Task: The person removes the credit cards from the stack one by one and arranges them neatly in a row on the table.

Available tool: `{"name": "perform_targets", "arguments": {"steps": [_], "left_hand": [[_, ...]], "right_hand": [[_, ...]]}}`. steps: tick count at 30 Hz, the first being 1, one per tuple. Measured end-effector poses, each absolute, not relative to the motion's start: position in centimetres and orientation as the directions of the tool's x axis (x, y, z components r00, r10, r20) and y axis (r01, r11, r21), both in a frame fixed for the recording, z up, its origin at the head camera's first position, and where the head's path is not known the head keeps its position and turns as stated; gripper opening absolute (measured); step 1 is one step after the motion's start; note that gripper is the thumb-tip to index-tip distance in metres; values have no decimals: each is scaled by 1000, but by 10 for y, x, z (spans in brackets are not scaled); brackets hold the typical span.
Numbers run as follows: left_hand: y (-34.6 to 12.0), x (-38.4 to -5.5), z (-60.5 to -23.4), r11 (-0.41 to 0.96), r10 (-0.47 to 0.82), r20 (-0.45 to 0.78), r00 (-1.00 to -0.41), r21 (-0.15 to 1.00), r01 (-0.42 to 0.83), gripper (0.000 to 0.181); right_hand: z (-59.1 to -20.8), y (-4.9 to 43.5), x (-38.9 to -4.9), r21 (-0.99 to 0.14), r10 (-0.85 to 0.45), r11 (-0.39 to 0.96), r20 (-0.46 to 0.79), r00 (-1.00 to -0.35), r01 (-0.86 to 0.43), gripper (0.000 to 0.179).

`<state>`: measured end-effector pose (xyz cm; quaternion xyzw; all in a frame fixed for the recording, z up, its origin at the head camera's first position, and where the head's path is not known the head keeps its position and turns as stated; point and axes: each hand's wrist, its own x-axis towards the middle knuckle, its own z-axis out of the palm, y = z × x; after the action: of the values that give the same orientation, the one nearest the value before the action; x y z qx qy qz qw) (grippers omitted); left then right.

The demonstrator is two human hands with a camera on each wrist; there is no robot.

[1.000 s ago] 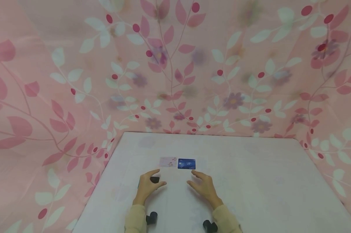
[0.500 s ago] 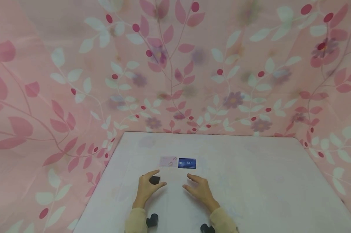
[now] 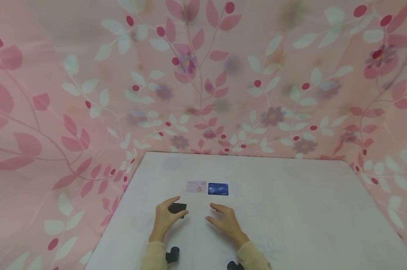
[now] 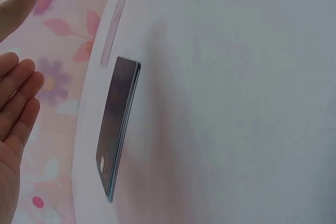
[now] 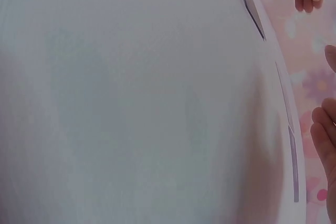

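Observation:
In the head view my left hand (image 3: pixel 163 217) hovers with thumb and fingers spread over a small stack of dark cards (image 3: pixel 178 207), hiding its left part. The left wrist view shows the stack (image 4: pixel 118 124) lying on the table, a chip on its top card, with the hand (image 4: pixel 16 103) apart from it. My right hand (image 3: pixel 226 221) is held in the air to the right, fingers extended and nothing between them. Beyond both hands, a pale pink flowered card (image 3: pixel 196 186) and a blue card (image 3: pixel 218 189) with white lettering lie side by side.
A white-covered table (image 3: pixel 291 210) extends to the right of the hands. Behind it and along its sides hangs a pink floral cloth (image 3: pixel 230 75). Black camera mounts (image 3: pixel 172 255) sit at both wrists.
My right hand has moved left, closer to the middle. The left hand has shifted slightly left, uncovering more of the dark stack. The two cards lie as before.

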<state>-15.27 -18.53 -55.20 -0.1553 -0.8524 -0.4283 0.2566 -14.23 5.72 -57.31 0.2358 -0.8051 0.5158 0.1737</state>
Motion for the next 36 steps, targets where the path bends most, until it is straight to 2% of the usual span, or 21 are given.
{"name": "perform_targets", "arguments": {"steps": [17, 23, 36], "left_hand": [[-207, -150, -554, 608, -18, 464, -886, 709, 358, 56], [-211, -150, -557, 627, -19, 457, -889, 698, 346, 57], [-223, -148, -564, 668, -45, 433, -900, 683, 296, 57]], "right_hand": [[-573, 34, -144, -748, -308, 351, 476, -824, -563, 43], [-573, 27, -145, -713, -328, 367, 501, -801, -597, 40], [-576, 18, -149, -729, -355, 383, 450, -819, -567, 41]]}}
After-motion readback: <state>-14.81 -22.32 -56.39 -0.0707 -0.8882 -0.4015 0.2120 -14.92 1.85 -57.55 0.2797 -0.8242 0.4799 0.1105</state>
